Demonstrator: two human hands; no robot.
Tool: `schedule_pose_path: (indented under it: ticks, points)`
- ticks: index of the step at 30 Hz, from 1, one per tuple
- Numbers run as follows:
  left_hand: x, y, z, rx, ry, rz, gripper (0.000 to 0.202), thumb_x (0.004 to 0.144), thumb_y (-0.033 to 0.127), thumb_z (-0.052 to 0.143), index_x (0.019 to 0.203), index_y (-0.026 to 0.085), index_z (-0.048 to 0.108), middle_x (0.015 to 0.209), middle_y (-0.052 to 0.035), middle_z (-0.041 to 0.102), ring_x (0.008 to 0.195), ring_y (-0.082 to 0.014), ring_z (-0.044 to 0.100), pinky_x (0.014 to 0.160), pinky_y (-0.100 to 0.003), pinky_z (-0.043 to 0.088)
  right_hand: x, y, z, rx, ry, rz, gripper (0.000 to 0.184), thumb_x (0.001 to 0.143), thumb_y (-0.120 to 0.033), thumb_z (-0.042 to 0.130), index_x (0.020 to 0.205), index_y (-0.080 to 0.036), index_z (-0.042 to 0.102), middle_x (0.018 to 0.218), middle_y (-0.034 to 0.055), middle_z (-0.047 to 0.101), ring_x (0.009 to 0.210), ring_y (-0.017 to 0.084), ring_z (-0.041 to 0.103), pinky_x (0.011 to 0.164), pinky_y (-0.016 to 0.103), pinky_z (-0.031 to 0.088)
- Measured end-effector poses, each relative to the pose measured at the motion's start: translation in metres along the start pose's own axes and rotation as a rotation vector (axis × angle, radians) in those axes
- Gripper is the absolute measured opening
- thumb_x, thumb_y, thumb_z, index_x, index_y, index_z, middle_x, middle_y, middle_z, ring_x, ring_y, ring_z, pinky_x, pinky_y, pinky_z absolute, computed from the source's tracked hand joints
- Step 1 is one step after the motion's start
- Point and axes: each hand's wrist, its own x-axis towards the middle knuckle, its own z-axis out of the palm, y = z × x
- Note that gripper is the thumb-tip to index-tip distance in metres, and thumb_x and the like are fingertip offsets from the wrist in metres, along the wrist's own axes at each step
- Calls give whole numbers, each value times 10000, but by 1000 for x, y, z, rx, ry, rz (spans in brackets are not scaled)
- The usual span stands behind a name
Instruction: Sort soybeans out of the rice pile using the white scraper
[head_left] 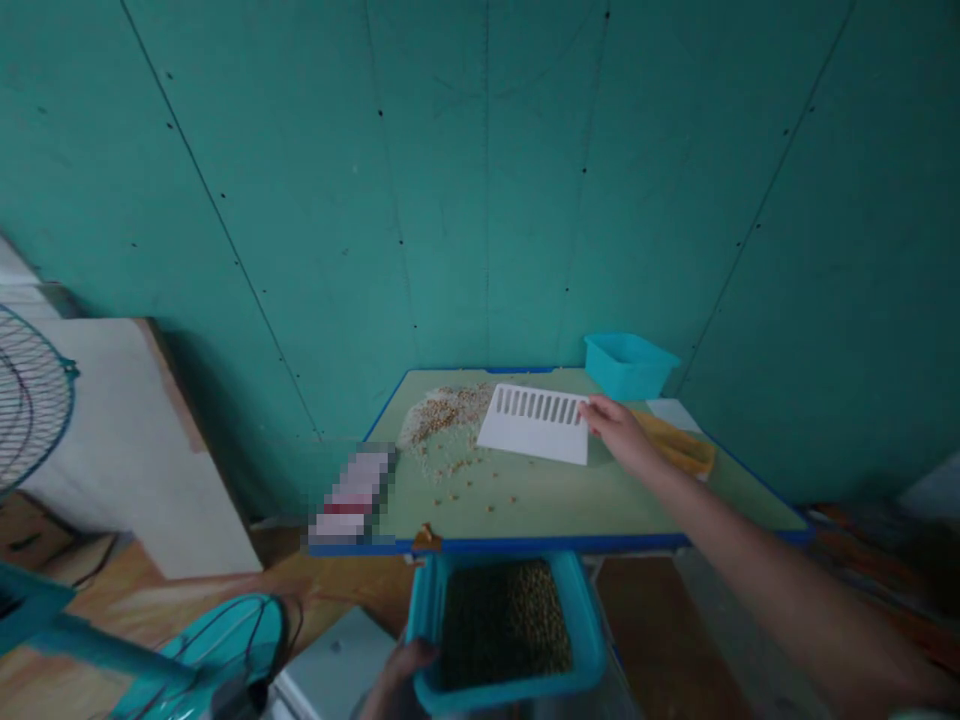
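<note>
Head view: the white slotted board [534, 440] is over the middle of the table [600, 510]; whether it touches the surface is unclear. Your right hand [609, 415] pinches its far right corner, which seems to leave the plain near edge unobstructed. Tan grains [442, 412] lie heaped and scattered to its left. Your left hand [405, 665] is closed on the rim of a turquoise tub [589, 640], probably steadying it just below the table's near edge. Farther out, a turquoise bin [630, 375] occupies the far right corner.
</note>
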Motion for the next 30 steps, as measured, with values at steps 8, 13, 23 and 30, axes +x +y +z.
schedule_pose_path:
  ticks: [8, 13, 23, 30]
  points:
    - [-13, -4, 11, 134, 134, 19, 165, 721, 300, 500, 731, 205, 633, 616, -17, 676, 668, -215, 555, 619, -344, 414, 1, 23, -41, 7, 155, 185, 292, 686, -467, 508, 594, -192, 476, 439, -72, 390, 419, 85, 331, 430, 222, 249]
    - [-16, -4, 16, 131, 114, 41, 124, 708, 286, 512, 680, 207, 603, 555, -15, 630, 666, -219, 549, 626, -337, 420, -14, 21, -48, 36, 137, 261, 202, 691, -341, 521, 570, -182, 491, 401, -61, 402, 387, 80, 357, 403, 205, 264]
    - [-3, -8, 25, 129, 83, 9, 108, 697, 268, 521, 626, 211, 579, 497, 13, 588, 565, -187, 528, 545, -305, 412, -38, 16, -44, 134, 52, 308, 215, 667, -369, 588, 586, -175, 539, 435, -47, 468, 390, 71, 389, 399, 193, 288]
    - [9, -13, 38, 95, 90, -37, 99, 677, 247, 546, 682, 203, 635, 577, -9, 672, 633, -194, 577, 588, -315, 441, -64, 21, -34, 230, 17, 329, 373, 627, -548, 607, 619, -187, 517, 484, -46, 478, 410, 75, 393, 402, 206, 283]
